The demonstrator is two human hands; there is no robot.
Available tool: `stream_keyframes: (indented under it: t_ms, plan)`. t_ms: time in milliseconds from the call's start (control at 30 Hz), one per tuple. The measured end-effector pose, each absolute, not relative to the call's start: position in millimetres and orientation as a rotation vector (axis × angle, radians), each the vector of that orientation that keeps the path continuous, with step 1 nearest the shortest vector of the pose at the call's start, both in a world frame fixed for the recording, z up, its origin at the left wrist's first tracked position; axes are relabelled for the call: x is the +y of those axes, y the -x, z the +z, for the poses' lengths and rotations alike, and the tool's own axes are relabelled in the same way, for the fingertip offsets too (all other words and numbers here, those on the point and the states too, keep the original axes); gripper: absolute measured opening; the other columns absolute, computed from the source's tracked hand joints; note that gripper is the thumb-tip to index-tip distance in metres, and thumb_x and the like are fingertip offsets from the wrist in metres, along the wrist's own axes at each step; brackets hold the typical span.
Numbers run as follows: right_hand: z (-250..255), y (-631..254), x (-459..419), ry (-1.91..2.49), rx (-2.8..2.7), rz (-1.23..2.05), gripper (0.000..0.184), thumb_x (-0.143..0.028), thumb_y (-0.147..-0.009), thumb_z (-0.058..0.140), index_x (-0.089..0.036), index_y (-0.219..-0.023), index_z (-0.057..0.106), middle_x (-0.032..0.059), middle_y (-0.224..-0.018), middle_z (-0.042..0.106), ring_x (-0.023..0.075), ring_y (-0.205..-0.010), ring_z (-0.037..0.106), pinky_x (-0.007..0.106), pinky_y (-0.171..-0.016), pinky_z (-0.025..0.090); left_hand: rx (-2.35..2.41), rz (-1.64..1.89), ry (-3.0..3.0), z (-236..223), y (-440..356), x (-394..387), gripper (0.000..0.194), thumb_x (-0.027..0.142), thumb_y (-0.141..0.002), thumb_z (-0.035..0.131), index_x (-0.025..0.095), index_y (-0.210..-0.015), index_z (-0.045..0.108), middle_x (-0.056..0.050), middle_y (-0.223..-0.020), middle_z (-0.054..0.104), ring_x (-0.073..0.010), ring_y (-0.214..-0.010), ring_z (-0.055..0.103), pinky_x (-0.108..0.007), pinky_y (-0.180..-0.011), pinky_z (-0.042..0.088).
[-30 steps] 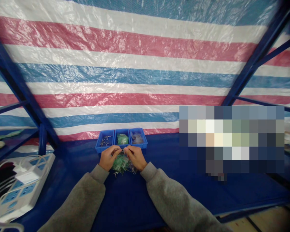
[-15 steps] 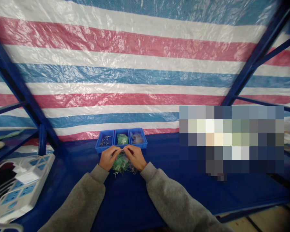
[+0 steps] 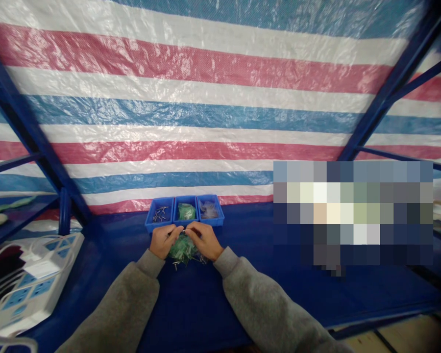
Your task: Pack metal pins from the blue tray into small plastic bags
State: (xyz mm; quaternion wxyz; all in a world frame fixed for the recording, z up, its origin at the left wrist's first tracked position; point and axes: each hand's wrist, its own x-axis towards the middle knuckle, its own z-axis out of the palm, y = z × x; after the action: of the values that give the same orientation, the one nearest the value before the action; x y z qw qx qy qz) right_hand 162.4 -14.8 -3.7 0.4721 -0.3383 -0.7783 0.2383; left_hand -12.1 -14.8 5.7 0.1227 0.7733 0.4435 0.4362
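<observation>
My left hand (image 3: 165, 239) and my right hand (image 3: 205, 239) meet fingertip to fingertip, both closed in a pinch. Between them shows a small shiny metal piece (image 3: 184, 230), mostly covered by the fingers, so its exact kind is unclear. Below the hands lies a heap of green clear plastic bags (image 3: 183, 248) on the blue tabletop. Thin metal pins (image 3: 175, 265) stick out at the heap's lower edge. Just beyond the hands stand three joined blue bins: the left bin (image 3: 150, 220) holds loose metal pins, the middle bin (image 3: 185, 198) green bags, the right bin (image 3: 221, 214) clear bags.
A white power strip (image 3: 40, 299) with cables and a white plug-in adapter (image 3: 40, 264) lies at the left. Blue metal frame posts (image 3: 384, 98) slant up on both sides. A striped plastic sheet (image 3: 206, 113) hangs behind. Part of the right side is blurred out.
My left fingers have shifted slightly, and the pinched metal piece shows differently between the fingertips. My right hand stays nearly in place. Bins and heap look the same.
</observation>
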Motion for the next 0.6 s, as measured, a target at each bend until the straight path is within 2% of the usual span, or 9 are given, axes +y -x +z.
stream_keyframes:
  t_ms: [100,233,333,467,533,600]
  plan:
    - [-6,-162,-14,0.863,-1.866,0.607,0.035,-0.037,-0.093,0.038,-0.016,-0.072,0.057,-0.0022,-0.059,0.05,0.0102,-0.056,0.047,0.02,-0.058,0.036,1.208,1.357,-2.076,3,12,-11,0.024,0.033,-0.08,0.058,0.015,-0.065,0.061,0.003,-0.049,0.053,-0.0082,-0.043,0.049,-0.02,-0.047,0.039]
    - [-8,-161,-13,0.88,-1.858,0.64,0.035,-0.037,-0.093,0.038,-0.016,-0.072,0.058,-0.0036,-0.056,0.049,0.0094,-0.054,0.047,0.019,-0.058,0.036,1.121,1.43,-1.946,1,11,-9,0.016,0.03,-0.077,0.062,0.015,-0.073,0.065,0.0,-0.06,0.058,-0.0086,-0.046,0.05,-0.02,-0.046,0.042]
    - [-9,-160,-12,0.895,-1.86,0.618,0.037,-0.036,-0.093,0.038,-0.016,-0.068,0.057,-0.0033,-0.056,0.05,0.009,-0.054,0.048,0.019,-0.058,0.035,1.062,1.468,-1.846,4,10,-9,0.017,0.032,-0.077,0.062,0.015,-0.075,0.063,-0.003,-0.074,0.063,-0.0104,-0.054,0.054,-0.021,-0.047,0.044]
    - [-9,-161,-10,0.967,-1.784,0.567,0.042,-0.038,-0.094,0.035,-0.016,-0.067,0.057,-0.0029,-0.054,0.05,0.0091,-0.053,0.048,0.019,-0.056,0.035,0.973,1.487,-1.639,11,8,-10,0.021,0.037,-0.083,0.054,0.017,-0.081,0.05,-0.008,-0.096,0.065,-0.017,-0.078,0.063,-0.025,-0.057,0.051]
    - [-10,-162,-10,0.993,-1.757,0.559,0.043,-0.04,-0.094,0.033,-0.016,-0.068,0.058,-0.0027,-0.054,0.05,0.0094,-0.052,0.048,0.019,-0.056,0.035,0.94,1.456,-1.549,13,7,-10,0.023,0.039,-0.084,0.051,0.018,-0.082,0.043,-0.007,-0.089,0.067,-0.0163,-0.07,0.064,-0.027,-0.055,0.051]
    - [-10,-161,-10,1.001,-1.752,0.559,0.044,-0.04,-0.094,0.033,-0.016,-0.068,0.058,-0.0025,-0.054,0.05,0.0096,-0.052,0.048,0.019,-0.055,0.035,0.937,1.431,-1.52,13,7,-10,0.024,0.04,-0.084,0.051,0.019,-0.083,0.04,-0.002,-0.074,0.067,-0.013,-0.053,0.06,-0.025,-0.049,0.048]
